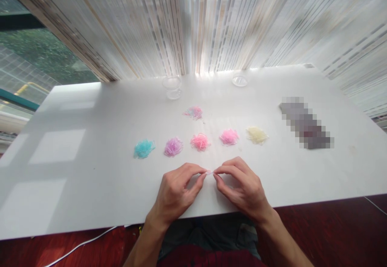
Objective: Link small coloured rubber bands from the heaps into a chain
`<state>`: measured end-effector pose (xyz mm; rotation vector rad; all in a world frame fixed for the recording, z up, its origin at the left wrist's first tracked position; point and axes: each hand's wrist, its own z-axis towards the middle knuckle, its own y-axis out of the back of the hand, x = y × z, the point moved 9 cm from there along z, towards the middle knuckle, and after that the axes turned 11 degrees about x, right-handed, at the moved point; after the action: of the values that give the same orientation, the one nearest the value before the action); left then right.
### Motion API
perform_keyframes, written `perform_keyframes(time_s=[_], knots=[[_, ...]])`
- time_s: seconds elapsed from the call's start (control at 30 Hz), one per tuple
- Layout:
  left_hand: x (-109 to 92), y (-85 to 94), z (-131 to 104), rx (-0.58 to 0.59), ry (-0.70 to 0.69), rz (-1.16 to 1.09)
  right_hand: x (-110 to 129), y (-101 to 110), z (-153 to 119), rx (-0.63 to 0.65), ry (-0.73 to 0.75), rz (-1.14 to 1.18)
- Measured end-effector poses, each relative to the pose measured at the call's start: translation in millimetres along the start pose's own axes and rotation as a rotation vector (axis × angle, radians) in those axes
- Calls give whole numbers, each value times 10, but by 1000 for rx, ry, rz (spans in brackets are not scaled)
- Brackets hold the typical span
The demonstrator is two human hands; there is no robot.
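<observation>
From the head camera, the left hand (175, 194) and right hand (242, 188) meet fingertip to fingertip over the near edge of the white table (75, 170), both pinched shut on one tiny pale pink elastic band (209, 172). Just beyond lies a row of small band heaps: turquoise (144, 149), lilac (173, 147), pink (200, 142).

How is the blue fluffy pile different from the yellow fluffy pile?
The blue pile is bright turquoise; the yellow pile is pale cream and harder to see against the white table. The blue pile sits at the left end of the row, the yellow pile at the right end. The blue pile lies slightly nearer the person than the yellow pile. Both are small loose heaps of thin looped strands, untouched by either hand.
</observation>
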<state>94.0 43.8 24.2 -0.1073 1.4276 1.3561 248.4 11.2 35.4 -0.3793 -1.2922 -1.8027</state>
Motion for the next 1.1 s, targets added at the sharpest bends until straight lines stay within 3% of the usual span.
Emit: perform_keyframes(time_s=[0.23,0.5,0.6,0.87,1.1], knots=[[-9,60,-53,-48,18,-28,-19,11,-18,-2,-15,15],[118,666,-167,-196,117,183,-61,4,-15,11,-46,31],[193,800,-192,-207,154,261,-87,-25,-13,33,-60,30],[310,830,-246,-204,209,329,-99,-52,-9,59,-63,15],[361,884,-76,-138,233,526,-100,-44,-10,66,-77,24]])
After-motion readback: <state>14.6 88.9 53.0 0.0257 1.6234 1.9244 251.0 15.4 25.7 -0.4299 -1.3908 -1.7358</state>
